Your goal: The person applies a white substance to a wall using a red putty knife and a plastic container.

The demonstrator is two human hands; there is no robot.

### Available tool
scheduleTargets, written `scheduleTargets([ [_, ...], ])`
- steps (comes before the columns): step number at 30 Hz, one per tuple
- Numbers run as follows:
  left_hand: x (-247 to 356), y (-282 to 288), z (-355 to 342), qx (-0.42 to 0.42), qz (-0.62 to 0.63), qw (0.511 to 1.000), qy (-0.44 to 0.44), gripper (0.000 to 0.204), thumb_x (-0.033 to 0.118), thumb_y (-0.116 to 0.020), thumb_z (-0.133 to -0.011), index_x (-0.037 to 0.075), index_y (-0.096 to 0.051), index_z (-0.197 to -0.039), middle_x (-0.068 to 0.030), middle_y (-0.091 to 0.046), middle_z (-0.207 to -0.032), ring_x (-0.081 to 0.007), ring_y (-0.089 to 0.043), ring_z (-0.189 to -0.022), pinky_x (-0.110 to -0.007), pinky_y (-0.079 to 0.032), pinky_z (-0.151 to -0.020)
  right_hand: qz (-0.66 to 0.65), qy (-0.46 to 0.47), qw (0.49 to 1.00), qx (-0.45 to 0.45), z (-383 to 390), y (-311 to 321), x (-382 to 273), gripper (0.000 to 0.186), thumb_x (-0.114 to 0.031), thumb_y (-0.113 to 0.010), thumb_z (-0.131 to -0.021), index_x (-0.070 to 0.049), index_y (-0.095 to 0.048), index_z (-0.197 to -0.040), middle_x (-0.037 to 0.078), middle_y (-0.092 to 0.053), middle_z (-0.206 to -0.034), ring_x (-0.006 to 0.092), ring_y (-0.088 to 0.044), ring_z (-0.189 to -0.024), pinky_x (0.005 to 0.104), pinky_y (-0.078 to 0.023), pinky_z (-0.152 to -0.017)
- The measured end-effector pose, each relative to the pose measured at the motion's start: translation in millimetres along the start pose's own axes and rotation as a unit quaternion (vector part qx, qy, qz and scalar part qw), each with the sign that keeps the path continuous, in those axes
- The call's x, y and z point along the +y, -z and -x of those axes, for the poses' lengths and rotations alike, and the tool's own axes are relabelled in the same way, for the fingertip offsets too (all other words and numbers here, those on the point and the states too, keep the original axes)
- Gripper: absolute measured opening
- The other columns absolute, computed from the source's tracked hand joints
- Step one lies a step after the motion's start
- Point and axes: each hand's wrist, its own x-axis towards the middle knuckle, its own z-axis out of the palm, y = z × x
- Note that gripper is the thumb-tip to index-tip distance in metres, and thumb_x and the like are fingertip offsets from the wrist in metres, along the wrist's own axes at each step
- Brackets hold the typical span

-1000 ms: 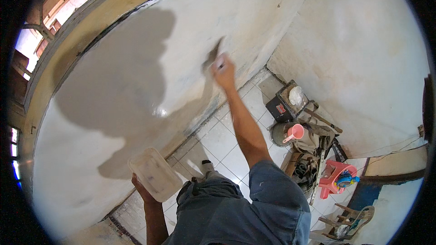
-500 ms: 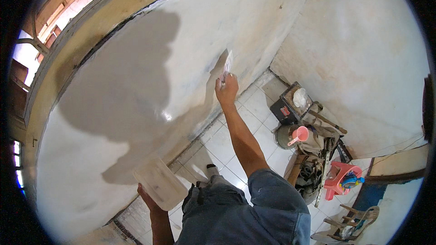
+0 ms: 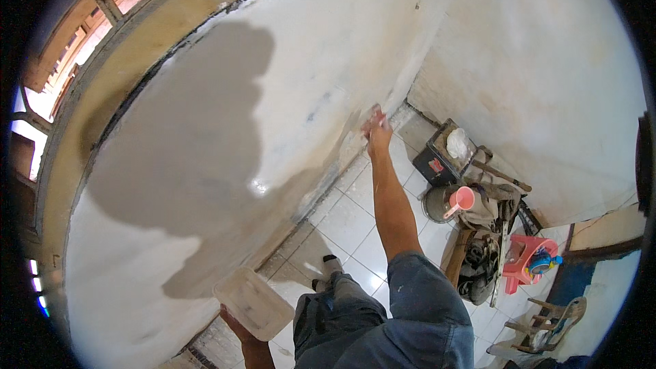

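My left hand (image 3: pixel 236 321) grips the edge of a beige rectangular tray (image 3: pixel 254 304) with rounded corners, held low beside the wall. My right arm reaches forward, and my right hand (image 3: pixel 378 135) is closed round a putty knife (image 3: pixel 375 115) close to the lower part of the plastered wall (image 3: pixel 314 48). Motion blurs the knife and fingers, so whether the blade touches the wall I cannot tell. The wall is whitish with grey-blue patches, and my shadow falls across it.
On the tiled floor (image 3: pixel 335 215) to the right stand a black box (image 3: pixel 437 164) with a white bag, a bucket (image 3: pixel 436 205) with a pink dipper (image 3: pixel 461 199), a pink stool (image 3: pixel 523 260) and a chair (image 3: pixel 553 328). A window ledge (image 3: pixel 137 48) curves along the upper left.
My right hand has moved right and down along the wall with the putty knife, towards the corner. The tray in my left hand sits slightly lower and further right in view.
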Motion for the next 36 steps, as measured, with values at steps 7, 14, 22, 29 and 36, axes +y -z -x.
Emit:
scheduleTargets([
  [7,-5.3,-0.2,-3.7,-0.017,-0.054,0.998,-0.019,0.052,0.051,-0.033,-0.090,0.012,-0.049,-0.121,-0.0087,-0.056,-0.113,-0.0264,-0.056,-0.100,-0.044,-0.049,-0.087,0.227,0.237,0.939,-0.106,9.7,-84.0,-50.0,0.014,-0.020,-0.059,-0.084,-0.006,-0.061,-0.087,0.007,-0.054,-0.067,0.0196,-0.053,-0.058,0.0316,-0.045,-0.055],
  [14,-7.5,41.2,-25.2,-0.071,-0.056,0.996,0.005,0.060,0.058,-0.035,-0.087,0.017,-0.043,-0.130,-0.0081,-0.051,-0.123,-0.0295,-0.051,-0.110,-0.048,-0.045,-0.092,0.377,0.567,0.661,-0.315,191.7,-61.7,-19.7,0.027,-0.013,-0.074,-0.061,-0.008,-0.061,-0.084,0.013,-0.061,-0.090,0.0311,-0.059,-0.082,0.0382,-0.049,-0.067],
  [22,-19.8,56.1,-28.7,-0.066,-0.268,0.958,-0.077,0.059,0.057,-0.032,-0.088,0.014,-0.046,-0.128,-0.0094,-0.053,-0.120,-0.0286,-0.054,-0.107,-0.048,-0.045,-0.091,0.423,0.633,0.610,-0.219,120.4,-55.7,-9.9,0.027,-0.008,-0.071,-0.057,-0.007,-0.056,-0.080,0.010,-0.055,-0.084,0.0293,-0.055,-0.076,0.0390,-0.046,-0.061],
  [29,-56.7,46.0,-59.0,-0.058,-0.107,0.992,-0.015,0.049,0.046,-0.035,-0.091,0.010,-0.049,-0.121,-0.0086,-0.056,-0.112,-0.0255,-0.057,-0.097,-0.042,-0.049,-0.082,0.464,0.592,0.567,-0.337,73.6,25.1,60.7,0.013,-0.011,-0.064,-0.068,-0.010,-0.058,-0.080,0.008,-0.056,-0.087,0.0277,-0.055,-0.088,0.0409,-0.045,-0.070],
  [36,-67.9,36.3,-71.4,0.011,-0.006,1.000,0.020,0.039,0.036,-0.038,-0.094,0.005,-0.052,-0.114,-0.0079,-0.059,-0.104,-0.0224,-0.060,-0.088,-0.036,-0.053,-0.073,0.372,0.357,0.857,0.007,56.5,-8.5,22.1,0.011,-0.008,-0.057,-0.072,0.000,-0.053,-0.078,0.014,-0.049,-0.062,0.0265,-0.048,-0.057,0.0376,-0.041,-0.057],
])
